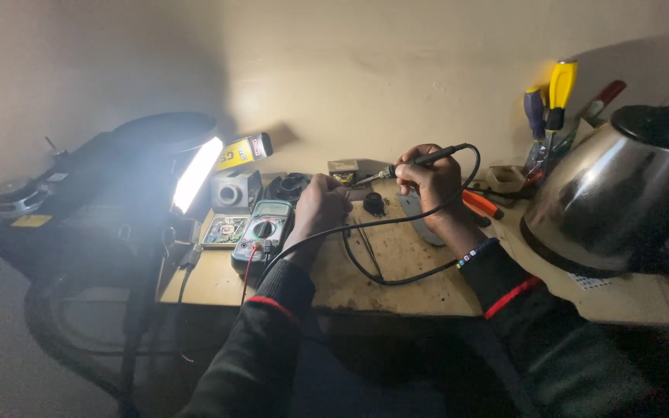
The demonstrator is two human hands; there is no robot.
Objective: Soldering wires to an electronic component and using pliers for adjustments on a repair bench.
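Right hand (430,179) clamps the black corded soldering iron (420,162); left hand (320,203), fisted, grip unclear, steadies the work. Risk: hot tip could slip onto those knuckles.

Glossy metal kettle (609,193), worn wooden bench (396,271)

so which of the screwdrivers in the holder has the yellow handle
The tallest screwdriver, standing just right of the shorter blue-handled one, with the red-handled one further right.

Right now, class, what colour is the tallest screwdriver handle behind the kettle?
Yellow screwdriver handle, clearest in the head view.
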